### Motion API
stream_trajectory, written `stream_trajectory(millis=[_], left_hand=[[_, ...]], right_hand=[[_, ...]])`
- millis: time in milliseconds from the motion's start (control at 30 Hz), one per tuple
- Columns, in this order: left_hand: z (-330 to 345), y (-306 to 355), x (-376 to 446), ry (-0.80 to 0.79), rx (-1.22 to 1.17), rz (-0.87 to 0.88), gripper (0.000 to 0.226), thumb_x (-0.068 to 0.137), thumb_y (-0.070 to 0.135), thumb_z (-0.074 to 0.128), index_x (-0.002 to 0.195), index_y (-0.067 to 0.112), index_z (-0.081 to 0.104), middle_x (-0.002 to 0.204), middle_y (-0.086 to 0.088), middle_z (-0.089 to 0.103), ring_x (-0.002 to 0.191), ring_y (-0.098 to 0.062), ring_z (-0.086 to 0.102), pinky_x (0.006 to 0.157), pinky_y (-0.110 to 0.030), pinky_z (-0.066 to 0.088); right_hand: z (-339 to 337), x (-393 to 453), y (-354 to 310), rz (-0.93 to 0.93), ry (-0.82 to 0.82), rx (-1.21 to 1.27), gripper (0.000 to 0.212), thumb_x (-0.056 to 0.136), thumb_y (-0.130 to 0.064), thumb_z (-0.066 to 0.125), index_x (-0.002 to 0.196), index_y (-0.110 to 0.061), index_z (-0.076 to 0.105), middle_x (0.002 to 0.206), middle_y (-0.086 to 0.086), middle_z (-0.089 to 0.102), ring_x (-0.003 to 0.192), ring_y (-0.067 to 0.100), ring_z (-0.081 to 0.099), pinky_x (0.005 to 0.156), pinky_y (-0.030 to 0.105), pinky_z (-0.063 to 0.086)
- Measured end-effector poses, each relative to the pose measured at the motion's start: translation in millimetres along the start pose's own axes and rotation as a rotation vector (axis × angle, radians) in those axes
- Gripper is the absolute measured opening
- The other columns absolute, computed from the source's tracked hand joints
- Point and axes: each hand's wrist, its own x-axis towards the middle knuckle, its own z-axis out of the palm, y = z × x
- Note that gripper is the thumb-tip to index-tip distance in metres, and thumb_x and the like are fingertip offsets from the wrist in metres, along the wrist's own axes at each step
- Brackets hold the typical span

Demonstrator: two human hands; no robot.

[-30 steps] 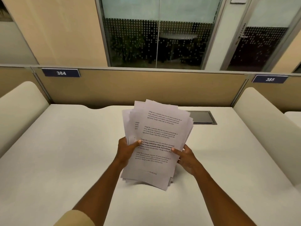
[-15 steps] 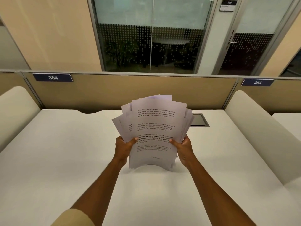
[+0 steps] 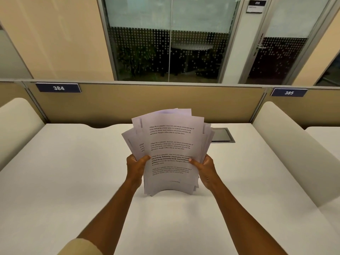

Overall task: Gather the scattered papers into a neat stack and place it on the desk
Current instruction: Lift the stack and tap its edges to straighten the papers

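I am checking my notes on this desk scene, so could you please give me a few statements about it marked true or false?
1. Both hands grip the papers: the left hand on the left edge, the right hand on the right edge. True.
2. The sheets are squared into a neat stack. False: they fan out unevenly, with corners sticking out at the top and sides.
3. The papers lie flat on the desk. False: they are held roughly upright, printed side toward the camera.
4. The number plate on the left of the partition reads 384. True.
5. A dark rectangular panel is set in the desk behind the papers, to the right. True.
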Motion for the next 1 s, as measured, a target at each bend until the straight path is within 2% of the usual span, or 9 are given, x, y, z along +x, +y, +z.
stream_trajectory(millis=[67,200,300,433,567,733,833,933,1000], left_hand=[[1.4,1.7,0.7,0.002,0.014,0.003,0.032,0.066,0.017,0.065,0.098,0.021,0.063,0.095,-0.002,0.07,0.083,-0.025,0.068,0.07,-0.04,0.06],[1.5,2.6,0.3,-0.005,0.023,0.025,0.03,0.067,0.02,0.065,0.096,0.023,0.063,0.092,0.0,0.071,0.08,-0.022,0.069,0.061,-0.03,0.059],[-2.0,1.4,-0.5,-0.026,0.033,0.042,0.025,0.068,0.022,0.068,0.093,0.024,0.065,0.084,0.008,0.075,0.074,-0.017,0.073,0.057,-0.026,0.058],[-6.5,-3.2,-0.3,-0.048,0.076,0.04,0.035,0.069,0.028,0.075,0.102,0.019,0.068,0.095,0.001,0.076,0.08,-0.022,0.074,0.065,-0.036,0.061],[-5.0,-5.7,-1.9,-0.059,0.113,0.049,0.037,0.07,0.035,0.077,0.103,0.019,0.068,0.096,-0.003,0.075,0.082,-0.026,0.073,0.067,-0.039,0.061],[-3.8,-3.5,-1.9,-0.067,0.122,0.038,0.043,0.074,0.047,0.068,0.105,0.017,0.067,0.093,-0.006,0.075,0.079,-0.028,0.073,0.069,-0.043,0.062],[-1.9,1.7,-0.7,-0.053,0.107,0.033,0.04,0.078,0.053,0.059,0.099,0.02,0.068,0.089,-0.005,0.076,0.076,-0.025,0.074,0.066,-0.037,0.061],[1.0,5.8,0.6,-0.018,0.112,0.04,0.043,0.079,0.058,0.054,0.092,0.018,0.068,0.082,-0.005,0.075,0.07,-0.022,0.073,0.063,-0.034,0.06],[2.4,7.3,1.7,0.006,0.123,0.062,0.052,0.077,0.065,0.053,0.091,0.017,0.067,0.082,-0.006,0.075,0.071,-0.024,0.073,0.064,-0.037,0.06]], right_hand=[[0.1,1.6,0.0,-0.004,-0.013,-0.002,0.041,0.081,-0.009,0.074,0.119,-0.013,0.06,0.111,0.012,0.07,0.101,0.036,0.067,0.086,0.051,0.058],[1.2,1.6,0.8,0.002,-0.041,-0.008,0.043,0.08,-0.008,0.075,0.12,-0.014,0.06,0.113,0.011,0.07,0.102,0.035,0.066,0.086,0.051,0.057],[1.1,-0.5,-0.6,0.009,-0.065,-0.013,0.041,0.079,-0.005,0.075,0.115,-0.019,0.061,0.112,0.01,0.07,0.1,0.032,0.067,0.085,0.048,0.058],[-0.4,-1.8,0.1,0.028,-0.087,-0.027,0.038,0.078,-0.004,0.076,0.108,-0.023,0.062,0.11,0.01,0.071,0.099,0.03,0.068,0.082,0.044,0.059],[0.0,-1.8,1.6,0.032,-0.102,-0.063,0.05,0.067,-0.016,0.082,0.113,-0.019,0.063,0.11,0.01,0.072,0.1,0.033,0.068,0.087,0.053,0.057],[2.7,-4.0,-7.6,-0.002,-0.123,-0.081,0.054,0.066,-0.025,0.083,0.115,-0.019,0.062,0.105,0.009,0.072,0.094,0.032,0.071,0.082,0.053,0.058],[5.3,-5.4,-15.0,-0.022,-0.119,-0.071,0.052,0.067,-0.031,0.081,0.114,-0.021,0.062,0.104,0.008,0.072,0.094,0.032,0.071,0.08,0.051,0.059],[7.4,-6.9,-23.2,-0.033,-0.116,-0.024,0.045,0.072,-0.043,0.073,0.111,-0.023,0.062,0.101,0.01,0.072,0.094,0.035,0.07,0.079,0.049,0.059],[8.3,-6.7,-28.4,-0.043,-0.125,-0.001,0.053,0.07,-0.055,0.072,0.112,-0.023,0.062,0.101,0.013,0.072,0.092,0.034,0.07,0.079,0.05,0.059]])
